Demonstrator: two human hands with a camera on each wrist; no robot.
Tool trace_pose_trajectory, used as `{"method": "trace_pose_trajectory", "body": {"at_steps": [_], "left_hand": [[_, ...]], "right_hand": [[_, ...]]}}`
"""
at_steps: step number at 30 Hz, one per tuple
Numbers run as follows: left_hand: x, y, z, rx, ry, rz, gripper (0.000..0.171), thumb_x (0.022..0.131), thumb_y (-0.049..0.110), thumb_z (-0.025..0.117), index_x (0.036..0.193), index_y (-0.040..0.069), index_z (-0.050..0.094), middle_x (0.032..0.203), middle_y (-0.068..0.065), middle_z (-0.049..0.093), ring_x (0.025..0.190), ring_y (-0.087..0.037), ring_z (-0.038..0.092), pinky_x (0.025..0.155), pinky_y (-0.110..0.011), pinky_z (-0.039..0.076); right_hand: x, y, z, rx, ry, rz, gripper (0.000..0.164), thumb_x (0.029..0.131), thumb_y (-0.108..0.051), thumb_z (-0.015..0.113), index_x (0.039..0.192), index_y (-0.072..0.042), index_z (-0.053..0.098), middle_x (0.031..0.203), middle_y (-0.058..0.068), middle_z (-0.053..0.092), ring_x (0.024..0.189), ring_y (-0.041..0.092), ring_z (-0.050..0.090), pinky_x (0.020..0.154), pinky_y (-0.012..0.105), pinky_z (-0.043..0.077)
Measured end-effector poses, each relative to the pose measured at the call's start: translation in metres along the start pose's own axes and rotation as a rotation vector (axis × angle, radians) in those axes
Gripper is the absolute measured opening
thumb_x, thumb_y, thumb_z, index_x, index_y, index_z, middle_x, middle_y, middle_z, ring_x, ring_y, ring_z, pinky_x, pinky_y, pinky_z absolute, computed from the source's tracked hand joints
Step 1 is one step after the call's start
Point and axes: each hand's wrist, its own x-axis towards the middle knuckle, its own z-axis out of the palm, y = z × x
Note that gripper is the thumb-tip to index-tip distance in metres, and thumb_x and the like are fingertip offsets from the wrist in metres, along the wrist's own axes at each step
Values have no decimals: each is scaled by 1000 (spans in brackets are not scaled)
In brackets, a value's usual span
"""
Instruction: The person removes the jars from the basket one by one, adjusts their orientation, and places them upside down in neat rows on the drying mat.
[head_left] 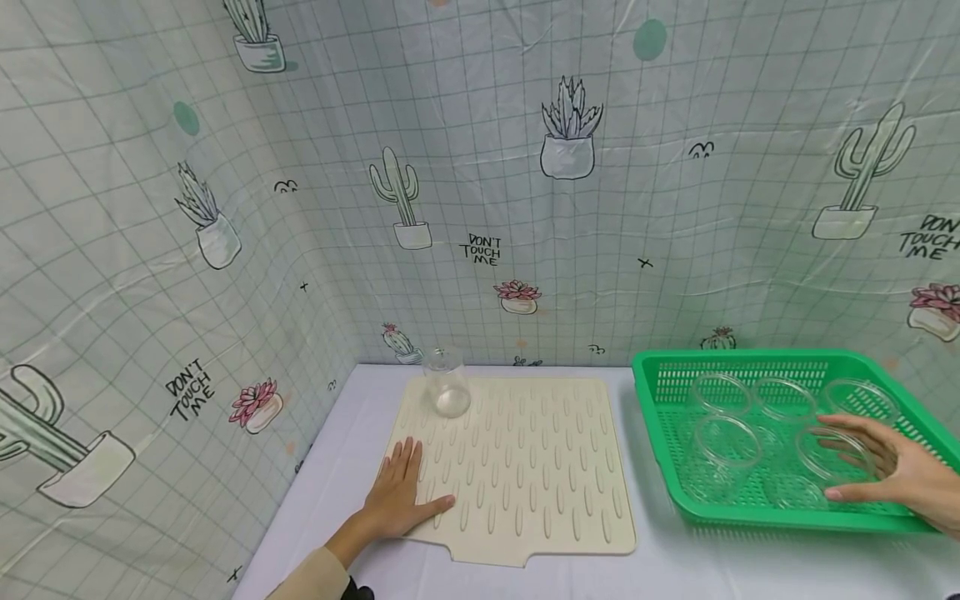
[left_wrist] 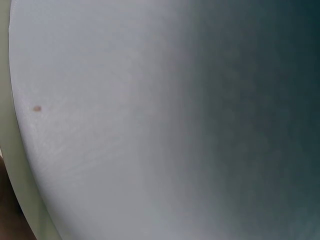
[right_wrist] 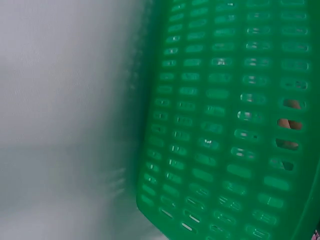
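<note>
My left hand [head_left: 399, 492] lies flat with fingers spread on the left edge of a cream ridged draining mat [head_left: 555, 467]. Toward the mat's back left corner stands one clear cup [head_left: 447, 385]. At the right, a green slotted basket [head_left: 667, 475] holds several more clear cups. My right hand [head_left: 896, 467] reaches over the basket's right side and curves around the front right cup [head_left: 813, 479], thumb in front and fingers behind it. In the right wrist view, bits of fingers [right_wrist: 290, 124] show through the slots of the basket [right_wrist: 200, 160].
A pale cloth covers the table [head_left: 322, 475]. Patterned cactus sheets [head_left: 637, 208] hang at the back and left. Beside the right hand's cup stands the front left cup [head_left: 723, 458], with other cups such as the back middle one [head_left: 780, 408] behind.
</note>
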Motion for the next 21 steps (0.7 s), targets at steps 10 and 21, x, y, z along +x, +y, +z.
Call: {"method": "trace_pose_trajectory", "body": {"at_steps": [10, 21], "left_hand": [[-1, 6, -4, -31, -5, 13, 104, 80, 69, 47, 146, -1, 9, 151, -20, 3, 138, -34, -2, 109, -51, 1], [-3, 4, -13, -60, -31, 16, 104, 80, 67, 50, 145, -3, 11, 151, -22, 4, 138, -37, 0, 109, -52, 5]], "right_hand": [[1, 2, -7, 30, -84, 47, 81, 78, -8, 72, 143, -8, 24, 124, -26, 31, 101, -24, 33, 76, 22, 49], [-4, -6, -7, 63, -31, 45, 77, 77, -3, 71, 141, -8, 28, 119, -32, 39, 101, -23, 37, 70, 24, 51]]}}
